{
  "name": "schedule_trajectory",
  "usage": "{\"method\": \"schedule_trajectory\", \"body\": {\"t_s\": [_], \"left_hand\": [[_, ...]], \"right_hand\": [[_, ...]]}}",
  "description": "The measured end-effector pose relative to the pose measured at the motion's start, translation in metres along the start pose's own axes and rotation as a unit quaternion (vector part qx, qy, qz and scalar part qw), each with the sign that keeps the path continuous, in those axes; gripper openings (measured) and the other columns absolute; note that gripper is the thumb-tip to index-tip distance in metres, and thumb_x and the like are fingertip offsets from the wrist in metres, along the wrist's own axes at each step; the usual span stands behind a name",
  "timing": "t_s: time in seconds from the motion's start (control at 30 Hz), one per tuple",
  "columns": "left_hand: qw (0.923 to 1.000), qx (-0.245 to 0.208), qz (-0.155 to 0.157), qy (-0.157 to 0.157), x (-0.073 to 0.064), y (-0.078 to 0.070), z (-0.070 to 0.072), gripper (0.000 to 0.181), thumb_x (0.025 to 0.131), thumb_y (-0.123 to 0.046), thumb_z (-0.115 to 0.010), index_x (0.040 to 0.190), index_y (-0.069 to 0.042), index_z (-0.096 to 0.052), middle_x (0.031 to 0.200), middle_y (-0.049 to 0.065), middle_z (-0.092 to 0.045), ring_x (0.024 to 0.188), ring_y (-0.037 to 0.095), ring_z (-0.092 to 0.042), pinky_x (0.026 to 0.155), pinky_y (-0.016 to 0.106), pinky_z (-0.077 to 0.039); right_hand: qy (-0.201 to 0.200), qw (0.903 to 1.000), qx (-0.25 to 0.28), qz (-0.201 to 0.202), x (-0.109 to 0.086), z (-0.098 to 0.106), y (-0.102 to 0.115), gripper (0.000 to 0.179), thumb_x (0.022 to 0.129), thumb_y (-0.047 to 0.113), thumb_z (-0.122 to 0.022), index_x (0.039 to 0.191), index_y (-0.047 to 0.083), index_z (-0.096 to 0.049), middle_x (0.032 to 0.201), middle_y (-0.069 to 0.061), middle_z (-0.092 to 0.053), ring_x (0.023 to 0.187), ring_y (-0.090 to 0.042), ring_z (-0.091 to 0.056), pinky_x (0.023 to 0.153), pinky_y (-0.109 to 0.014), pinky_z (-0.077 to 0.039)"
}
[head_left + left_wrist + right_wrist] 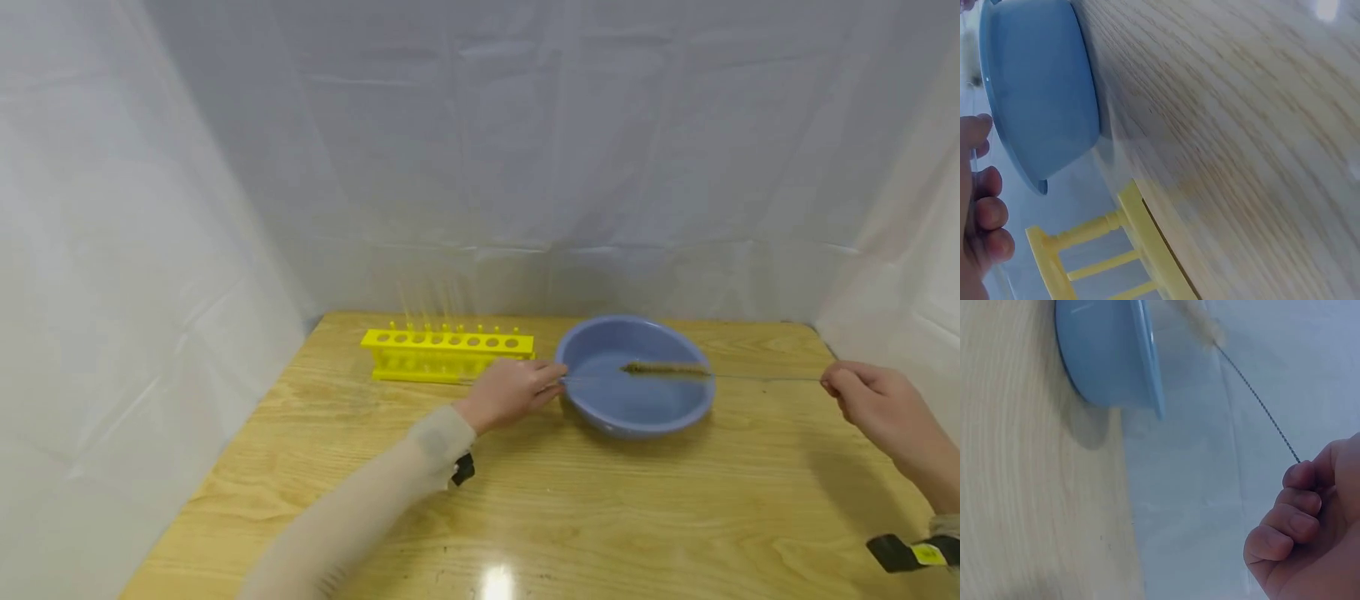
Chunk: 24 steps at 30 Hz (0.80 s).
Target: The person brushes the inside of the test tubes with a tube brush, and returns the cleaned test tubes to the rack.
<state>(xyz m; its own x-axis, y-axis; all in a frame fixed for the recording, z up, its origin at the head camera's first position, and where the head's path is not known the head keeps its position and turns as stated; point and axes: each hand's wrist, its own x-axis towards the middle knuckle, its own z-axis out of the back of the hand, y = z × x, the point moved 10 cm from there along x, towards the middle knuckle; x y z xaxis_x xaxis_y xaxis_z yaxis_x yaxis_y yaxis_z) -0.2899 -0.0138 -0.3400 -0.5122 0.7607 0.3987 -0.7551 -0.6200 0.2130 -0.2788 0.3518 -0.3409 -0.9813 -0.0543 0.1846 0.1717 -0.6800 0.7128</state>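
Note:
My left hand (512,393) grips a clear glass test tube (581,382) at the left rim of a blue basin (635,430). In the left wrist view, the fingers of that hand (986,212) curl around the tube (1002,281). Off to the right, my right hand (885,408) pinches the end of a twisted wire handle (1257,400) of a test tube brush (667,368). The brown bristles lie level over the basin, pointing toward the tube's mouth, with a gap between them.
A yellow test tube rack (447,342) stands left of the basin, with several clear tubes (450,300) upright toward its left and middle. Wood-grain table (600,517) lies beneath everything. White sheeting (510,150) hangs behind and at both sides.

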Motion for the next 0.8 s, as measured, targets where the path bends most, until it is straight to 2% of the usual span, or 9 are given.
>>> {"method": "schedule_trajectory", "body": {"t_s": [0.13,0.27,0.37,0.47,0.57,0.63,0.7,0.8], "left_hand": [[0.9998,0.020,-0.006,-0.008,0.000,0.001,0.001,0.027,0.099,-0.035,-0.064,0.122,-0.021,-0.068,0.096,-0.002,-0.075,0.060,0.008,-0.065,0.046,0.021,-0.046],[0.9990,0.042,-0.012,-0.010,0.003,-0.002,0.004,0.022,0.099,-0.034,-0.063,0.119,-0.024,-0.068,0.087,-0.004,-0.072,0.055,0.006,-0.058,0.043,0.020,-0.039],[0.9981,0.059,-0.010,-0.012,0.005,-0.003,0.006,0.021,0.098,-0.031,-0.064,0.117,-0.024,-0.069,0.084,-0.004,-0.071,0.054,0.007,-0.055,0.043,0.021,-0.038],[0.9964,0.083,-0.007,-0.013,0.008,-0.002,0.008,0.022,0.097,-0.026,-0.062,0.117,-0.025,-0.071,0.084,-0.003,-0.071,0.057,0.009,-0.057,0.044,0.023,-0.040],[0.9934,0.114,-0.012,-0.009,0.011,-0.001,0.009,0.026,0.097,-0.022,-0.060,0.119,-0.027,-0.071,0.091,-0.002,-0.073,0.067,0.011,-0.065,0.051,0.025,-0.047],[0.9915,0.129,-0.018,-0.001,0.012,-0.001,0.007,0.027,0.097,-0.020,-0.060,0.120,-0.027,-0.071,0.096,-0.001,-0.075,0.076,0.013,-0.069,0.062,0.029,-0.054],[0.9895,0.143,-0.022,0.008,0.013,0.000,0.005,0.029,0.097,-0.018,-0.060,0.122,-0.027,-0.071,0.102,0.000,-0.075,0.085,0.015,-0.071,0.072,0.033,-0.056],[0.9869,0.159,-0.023,0.013,0.014,0.000,0.005,0.030,0.098,-0.017,-0.059,0.123,-0.027,-0.071,0.106,0.000,-0.074,0.090,0.017,-0.071,0.080,0.037,-0.053]], "right_hand": [[-0.002,0.9997,-0.022,-0.012,-0.003,-0.002,-0.007,0.045,0.108,0.025,-0.026,0.098,-0.005,-0.057,0.057,-0.002,-0.037,0.046,-0.020,-0.031,0.047,-0.034,-0.028],[-0.005,0.9986,-0.052,-0.013,-0.006,-0.007,-0.009,0.049,0.108,0.027,-0.024,0.114,-0.009,-0.058,0.062,-0.005,-0.044,0.046,-0.017,-0.031,0.047,-0.033,-0.029],[-0.008,0.9979,-0.063,-0.012,-0.007,-0.010,-0.011,0.051,0.109,0.027,-0.025,0.118,-0.011,-0.058,0.073,-0.012,-0.053,0.048,-0.017,-0.030,0.049,-0.033,-0.027],[-0.008,0.9975,-0.068,-0.016,-0.006,-0.012,-0.013,0.050,0.108,0.027,-0.025,0.117,-0.009,-0.059,0.076,-0.014,-0.053,0.049,-0.018,-0.031,0.050,-0.033,-0.027],[-0.005,0.9970,-0.075,-0.020,-0.005,-0.015,-0.015,0.049,0.108,0.027,-0.025,0.114,-0.007,-0.059,0.073,-0.011,-0.049,0.053,-0.017,-0.032,0.052,-0.032,-0.028],[-0.005,0.9969,-0.076,-0.019,-0.005,-0.016,-0.014,0.048,0.108,0.026,-0.025,0.112,-0.006,-0.060,0.076,-0.013,-0.052,0.055,-0.017,-0.032,0.053,-0.031,-0.028],[-0.007,0.9967,-0.079,-0.017,-0.005,-0.017,-0.014,0.046,0.108,0.025,-0.026,0.109,-0.005,-0.060,0.086,-0.019,-0.057,0.059,-0.017,-0.034,0.055,-0.031,-0.030],[-0.009,0.9965,-0.083,-0.010,-0.004,-0.017,-0.012,0.044,0.107,0.023,-0.028,0.106,-0.004,-0.061,0.102,-0.029,-0.061,0.064,-0.018,-0.037,0.058,-0.032,-0.032]]}}
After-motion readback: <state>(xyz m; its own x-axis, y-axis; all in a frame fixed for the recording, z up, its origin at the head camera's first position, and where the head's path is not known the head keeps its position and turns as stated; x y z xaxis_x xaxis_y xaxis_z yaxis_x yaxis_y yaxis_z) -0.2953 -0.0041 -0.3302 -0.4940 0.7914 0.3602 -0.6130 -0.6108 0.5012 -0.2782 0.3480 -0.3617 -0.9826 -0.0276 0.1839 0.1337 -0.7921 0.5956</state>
